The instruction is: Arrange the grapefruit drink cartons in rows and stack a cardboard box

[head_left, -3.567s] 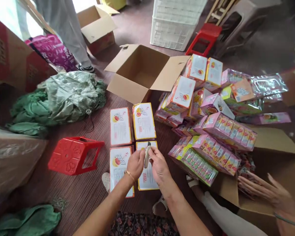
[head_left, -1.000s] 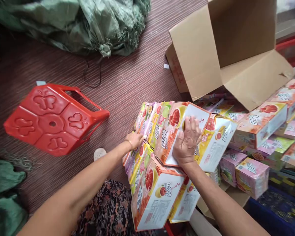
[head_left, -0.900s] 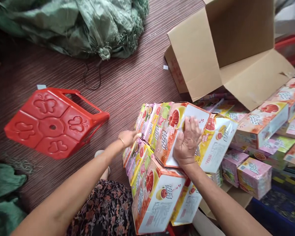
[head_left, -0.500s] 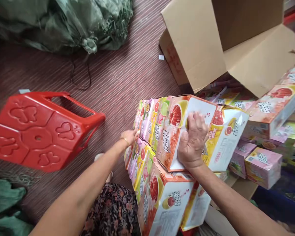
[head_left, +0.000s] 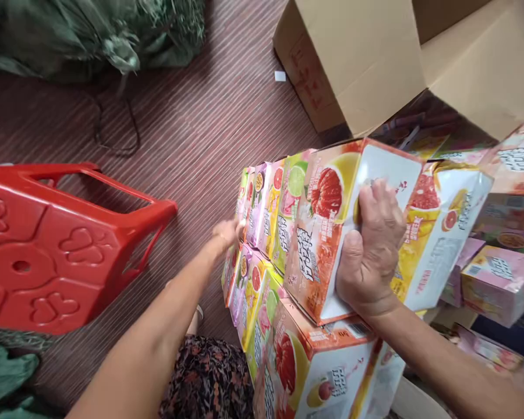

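Observation:
Two stacked rows of bright fruit-printed cartons run away from me, in orange, green, yellow and purple. My right hand (head_left: pixel 371 250) lies flat, fingers stretched, against the white side of the near orange grapefruit carton (head_left: pixel 321 233) in the upper row. At the row's far end, my left hand (head_left: pixel 227 233) has its fingers bent against the last cartons (head_left: pixel 244 201); its fingertips are partly hidden. Beside the orange carton, touching it, sits a yellow grapefruit carton (head_left: pixel 445 244). Below is another orange carton (head_left: pixel 301 355), in the lower row.
A red plastic stool (head_left: pixel 78 250) lies tipped on the striped floor to the left. A green sack (head_left: pixel 70 41) is at the upper left. The large open cardboard box (head_left: pixel 353 70) stands at the upper right, with more cartons, one pink (head_left: pixel 500 282), by it.
The view has shifted and come closer to the cartons. The upper orange carton looks larger and more tilted, my right hand still on it. My left hand stays at the row's far end.

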`<state>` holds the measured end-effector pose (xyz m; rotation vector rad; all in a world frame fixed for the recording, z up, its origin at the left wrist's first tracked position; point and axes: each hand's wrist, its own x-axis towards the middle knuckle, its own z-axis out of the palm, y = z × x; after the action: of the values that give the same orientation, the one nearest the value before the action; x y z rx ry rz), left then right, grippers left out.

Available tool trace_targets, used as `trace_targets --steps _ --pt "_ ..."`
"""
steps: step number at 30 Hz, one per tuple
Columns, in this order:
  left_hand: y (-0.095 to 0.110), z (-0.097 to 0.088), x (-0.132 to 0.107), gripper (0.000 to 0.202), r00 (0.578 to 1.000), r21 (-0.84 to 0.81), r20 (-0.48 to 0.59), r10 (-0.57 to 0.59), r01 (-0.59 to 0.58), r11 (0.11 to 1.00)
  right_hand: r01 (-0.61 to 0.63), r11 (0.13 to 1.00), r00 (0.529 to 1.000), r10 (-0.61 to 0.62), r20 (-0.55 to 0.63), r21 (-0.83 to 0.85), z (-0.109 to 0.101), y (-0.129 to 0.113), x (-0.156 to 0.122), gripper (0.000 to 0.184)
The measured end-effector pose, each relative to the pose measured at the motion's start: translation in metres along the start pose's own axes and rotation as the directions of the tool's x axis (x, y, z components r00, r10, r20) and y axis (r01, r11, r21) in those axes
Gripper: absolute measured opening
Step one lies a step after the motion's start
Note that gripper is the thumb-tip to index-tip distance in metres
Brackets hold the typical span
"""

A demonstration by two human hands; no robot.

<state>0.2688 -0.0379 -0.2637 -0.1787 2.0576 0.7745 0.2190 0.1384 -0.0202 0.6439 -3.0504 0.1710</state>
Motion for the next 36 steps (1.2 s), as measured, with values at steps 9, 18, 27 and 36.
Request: trace_targets --steps 9,18,27,36 --pt "-0.03 -0.061 0.056 0.039 0.96 0.024 -0.261 -0.104 0.114 0.993 0.041 0.996 0.998 -0.037 -0.055 0.08 -0.002 -0.003 0.001 0.059" --pt "-0.046 0.019 0.052 0.036 0.997 0.037 0.002 -0.073 0.073 0.997 0.102 0.988 0.992 -0.092 -0.091 0.118 -0.003 -0.001 0.006 0.059" --pt "-0.062 0.007 -0.102 0.034 0.971 -0.049 -0.083 -0.226 0.223 0.974 0.0 0.999 0.997 0.002 -0.081 0.033 0.015 -0.002 0.003 0.061" --pt "-0.008 -0.003 -0.268 0.034 0.982 -0.218 -0.093 -0.164 0.141 0.966 -0.093 0.988 0.995 0.091 0.028 0.121 0.017 -0.011 0.019 0.058"
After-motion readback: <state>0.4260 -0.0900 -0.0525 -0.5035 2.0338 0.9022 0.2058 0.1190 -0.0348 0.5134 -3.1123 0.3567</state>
